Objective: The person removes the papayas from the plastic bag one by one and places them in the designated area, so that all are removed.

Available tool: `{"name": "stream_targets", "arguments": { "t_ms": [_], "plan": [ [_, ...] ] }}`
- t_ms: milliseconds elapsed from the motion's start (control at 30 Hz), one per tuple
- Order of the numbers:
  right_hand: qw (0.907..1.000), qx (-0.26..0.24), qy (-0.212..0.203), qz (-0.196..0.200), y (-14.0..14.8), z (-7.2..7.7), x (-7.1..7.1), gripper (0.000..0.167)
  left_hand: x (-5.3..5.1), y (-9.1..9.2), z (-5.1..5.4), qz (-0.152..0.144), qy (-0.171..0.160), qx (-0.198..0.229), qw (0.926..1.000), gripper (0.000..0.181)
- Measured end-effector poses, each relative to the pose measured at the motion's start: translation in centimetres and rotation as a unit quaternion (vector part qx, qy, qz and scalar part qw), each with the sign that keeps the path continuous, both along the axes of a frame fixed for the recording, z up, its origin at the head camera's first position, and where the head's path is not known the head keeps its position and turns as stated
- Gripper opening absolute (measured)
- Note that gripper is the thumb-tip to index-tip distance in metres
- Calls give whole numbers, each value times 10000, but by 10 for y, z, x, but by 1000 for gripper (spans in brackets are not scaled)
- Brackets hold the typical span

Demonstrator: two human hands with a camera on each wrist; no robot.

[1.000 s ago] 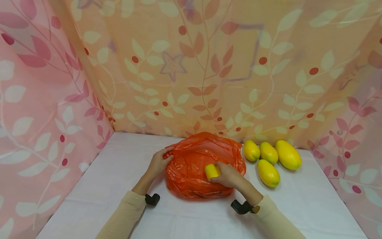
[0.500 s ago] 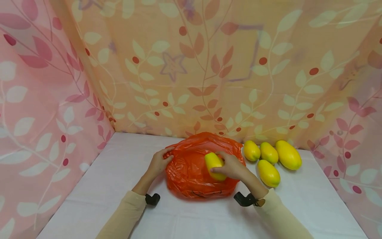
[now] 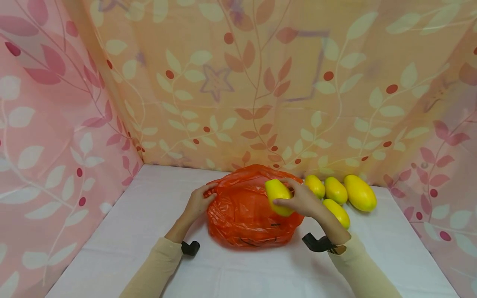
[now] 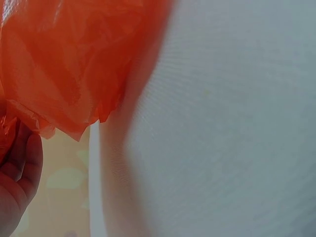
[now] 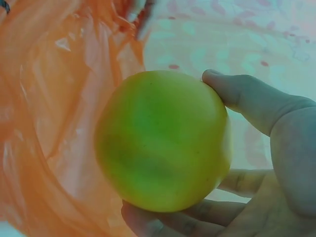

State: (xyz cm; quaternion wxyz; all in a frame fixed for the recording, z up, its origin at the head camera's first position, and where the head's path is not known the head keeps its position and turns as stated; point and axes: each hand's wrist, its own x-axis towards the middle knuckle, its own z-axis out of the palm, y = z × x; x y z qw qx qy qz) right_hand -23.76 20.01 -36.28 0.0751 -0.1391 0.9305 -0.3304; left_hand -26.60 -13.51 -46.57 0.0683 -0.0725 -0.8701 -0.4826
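A crinkled red plastic bag (image 3: 238, 211) lies on the white table with its mouth spread upward. My left hand (image 3: 197, 203) grips the bag's left rim; the left wrist view shows its fingers (image 4: 32, 163) curled at the gathered plastic. Over the bag's right side, my right hand (image 3: 304, 202) holds a yellow mango (image 3: 277, 196) between thumb and fingers. Close up in the right wrist view, the mango's rounded end (image 5: 163, 140) shows a greenish tint, with the bag behind it. The inside of the bag is mostly hidden.
To the right of the bag lie several more yellow mangoes, the largest mango (image 3: 360, 193) farthest right and a nearer mango (image 3: 338, 214) partly behind my right forearm. A patterned curtain (image 3: 223, 103) rises behind the white table (image 3: 164, 182), with pink cloth on both sides.
The right hand has raised the mango out of the bag's mouth and carried it up and to the right; more of the fruit shows now. The left hand stays in place.
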Motion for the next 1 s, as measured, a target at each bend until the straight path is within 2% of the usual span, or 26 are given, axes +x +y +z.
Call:
{"name": "stream_targets", "arguments": {
  "t_ms": [233,533,733,1000],
  "plan": [
    [9993,-154,28,-337,26,14,5,83,-1,1,1,-3,-115,104,9999,41],
    [9965,-91,179,-815,66,29,16,88,-2,0,-1,10,-29,64,10000,40],
    [9937,-15,158,-1111,87,33,21,89,-3,-1,-2,42,56,38,10000,41],
    [9901,91,49,-1400,114,26,23,88,-3,-1,-2,78,82,51,9999,41]
  ]
}}
